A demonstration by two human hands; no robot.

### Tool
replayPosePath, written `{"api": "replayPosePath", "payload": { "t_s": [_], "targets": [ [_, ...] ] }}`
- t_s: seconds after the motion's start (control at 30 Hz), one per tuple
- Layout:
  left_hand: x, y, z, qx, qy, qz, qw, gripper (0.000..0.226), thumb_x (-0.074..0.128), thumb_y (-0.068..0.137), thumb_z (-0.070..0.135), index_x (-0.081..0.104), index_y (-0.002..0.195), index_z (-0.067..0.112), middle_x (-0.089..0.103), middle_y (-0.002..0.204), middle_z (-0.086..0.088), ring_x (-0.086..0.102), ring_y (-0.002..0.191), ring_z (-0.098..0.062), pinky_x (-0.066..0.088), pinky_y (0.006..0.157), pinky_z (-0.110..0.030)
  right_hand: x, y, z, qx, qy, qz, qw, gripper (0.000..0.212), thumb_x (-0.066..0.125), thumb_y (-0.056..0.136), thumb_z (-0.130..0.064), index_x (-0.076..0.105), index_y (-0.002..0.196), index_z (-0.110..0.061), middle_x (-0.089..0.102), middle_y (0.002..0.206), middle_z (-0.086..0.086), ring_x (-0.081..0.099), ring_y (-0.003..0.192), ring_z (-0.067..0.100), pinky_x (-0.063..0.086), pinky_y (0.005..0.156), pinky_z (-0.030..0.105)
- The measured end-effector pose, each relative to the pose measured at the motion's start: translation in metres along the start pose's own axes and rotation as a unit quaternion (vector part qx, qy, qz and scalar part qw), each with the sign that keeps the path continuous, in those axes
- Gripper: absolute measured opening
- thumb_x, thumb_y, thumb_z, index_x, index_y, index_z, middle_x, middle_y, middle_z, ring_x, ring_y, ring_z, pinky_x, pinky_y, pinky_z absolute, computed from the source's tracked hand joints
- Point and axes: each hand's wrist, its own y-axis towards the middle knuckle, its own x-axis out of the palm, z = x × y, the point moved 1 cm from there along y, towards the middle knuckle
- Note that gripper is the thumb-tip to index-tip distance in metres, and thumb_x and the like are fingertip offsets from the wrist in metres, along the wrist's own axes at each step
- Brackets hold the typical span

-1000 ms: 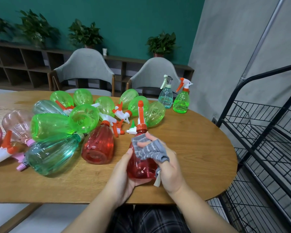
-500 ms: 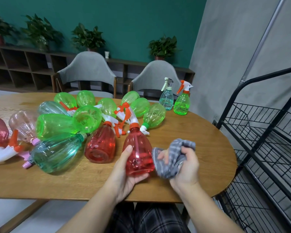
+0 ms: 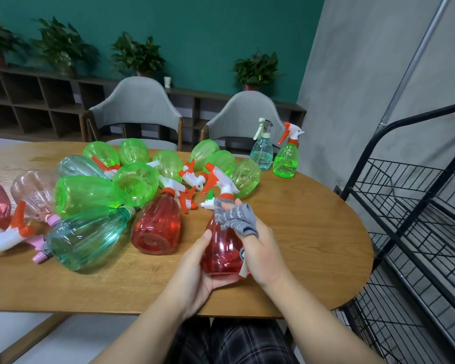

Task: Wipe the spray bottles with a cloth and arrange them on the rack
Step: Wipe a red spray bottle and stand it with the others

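- Red spray bottle [image 3: 222, 250] is held upright above the surface's [image 3: 313, 232] near edge, left hand [image 3: 195, 269] cupping its base.
- Right hand [image 3: 258, 248] presses the grey cloth [image 3: 234, 216] around its neck.
- Slick plastic could slip; its nozzle might knock neighbouring bottles.

The bottle [image 3: 221, 248] at the table's six o'clock edge was clear red with a white and orange sprayer, and the cloth [image 3: 235, 218] over it was grey with paler stripes. At nine o'clock lay a teal bottle [image 3: 86, 239], and towards eleven o'clock a cluster of green bottles [image 3: 90, 194]. At one o'clock stood a pale blue bottle [image 3: 263, 151] beside a green one [image 3: 286, 161]. The table [image 3: 313, 232] was brown wood, the rack [image 3: 418, 206] black, the wall [image 3: 195, 30] teal.
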Motion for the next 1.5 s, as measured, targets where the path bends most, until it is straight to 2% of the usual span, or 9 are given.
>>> {"api": "replayPosePath", "payload": {
  "t_s": [0.2,0.43,0.57,0.73,0.87,1.0,1.1,1.23,1.5],
  "targets": [
    [-0.001,0.003,-0.002,-0.004,-0.015,0.017,1.0,0.043,0.039,0.099,0.038,0.06,0.126,0.011,0.071,0.114,-0.017,0.071,0.098,-0.031,0.061,0.069,-0.046,-0.001,-0.01,0.012,-0.079,-0.041,-0.024,0.996,0.038,0.047,0.077,-0.031,0.074,0.101,-0.02,0.066,0.12,0.0,0.053,0.123,0.01,0.03,0.111,0.029],
    [0.0,0.002,0.0,-0.025,-0.047,0.016,0.998,0.059,0.052,0.082,0.051,0.064,0.121,0.008,0.069,0.117,-0.02,0.065,0.099,-0.028,0.059,0.075,-0.049,0.005,-0.019,0.013,-0.16,0.003,-0.002,0.987,0.058,0.047,0.087,-0.063,0.072,0.083,-0.011,0.069,0.076,-0.003,0.066,0.077,0.016,0.043,0.093,0.027],
    [-0.004,0.004,-0.002,-0.012,-0.025,0.048,0.998,0.081,0.078,0.07,0.054,0.054,0.13,0.004,0.072,0.102,-0.017,0.072,0.085,-0.028,0.061,0.065,-0.046,-0.002,-0.018,-0.006,-0.037,0.205,0.08,0.975,0.035,0.06,0.07,-0.03,0.055,0.053,0.0,0.055,0.048,0.006,0.053,0.047,0.019,0.048,0.065,0.025],
    [-0.007,0.0,0.0,-0.011,-0.037,0.01,0.999,0.051,0.057,0.075,0.042,0.061,0.116,0.011,0.075,0.093,-0.015,0.073,0.072,-0.026,0.06,0.055,-0.035,-0.022,-0.002,-0.008,0.199,0.481,0.217,0.826,0.024,0.045,0.09,-0.019,0.059,0.075,-0.007,0.065,0.069,0.013,0.064,0.067,0.026,0.05,0.077,0.04],
    [-0.005,-0.002,-0.001,-0.016,-0.026,-0.014,0.999,0.044,0.054,0.078,0.039,0.063,0.111,0.012,0.074,0.097,-0.015,0.073,0.077,-0.027,0.06,0.056,-0.037,-0.009,0.002,-0.003,0.193,0.304,0.183,0.915,0.016,0.06,0.081,-0.023,0.057,0.075,-0.007,0.062,0.066,0.009,0.06,0.058,0.022,0.048,0.062,0.032],
    [-0.003,-0.002,0.001,-0.009,-0.017,-0.016,1.0,0.041,0.055,0.079,0.035,0.065,0.111,0.011,0.074,0.098,-0.015,0.073,0.079,-0.024,0.061,0.062,-0.042,0.007,-0.002,0.0,0.023,0.023,0.035,0.999,0.035,0.052,0.077,-0.023,0.068,0.104,-0.037,0.064,0.118,-0.017,0.056,0.118,0.009,0.041,0.102,0.031],
    [-0.003,0.0,0.0,-0.005,-0.012,-0.013,1.0,0.044,0.055,0.082,0.035,0.064,0.118,0.01,0.072,0.108,-0.016,0.072,0.086,-0.025,0.06,0.063,-0.044,0.003,-0.007,0.005,-0.054,-0.046,0.019,0.997,0.058,0.043,0.07,-0.006,0.062,0.11,-0.043,0.051,0.133,-0.024,0.035,0.135,-0.005,0.026,0.115,0.025],
    [-0.004,0.001,-0.001,0.001,-0.033,-0.013,0.999,0.047,0.054,0.081,0.037,0.064,0.119,0.012,0.071,0.111,-0.016,0.072,0.091,-0.026,0.06,0.063,-0.042,-0.001,-0.012,0.014,-0.1,-0.058,-0.003,0.993,0.053,0.05,0.068,0.0,0.071,0.104,-0.032,0.057,0.126,-0.028,0.046,0.129,0.003,0.029,0.111,0.025],
    [-0.003,0.002,-0.001,-0.019,-0.05,0.008,0.999,0.063,0.062,0.077,0.052,0.065,0.121,0.006,0.068,0.118,-0.022,0.069,0.099,-0.029,0.062,0.072,-0.042,0.003,-0.023,0.014,-0.179,-0.016,-0.004,0.984,0.031,0.05,0.077,-0.032,0.074,0.076,-0.012,0.073,0.088,-0.001,0.068,0.087,0.014,0.039,0.099,0.028]
  ]
}}
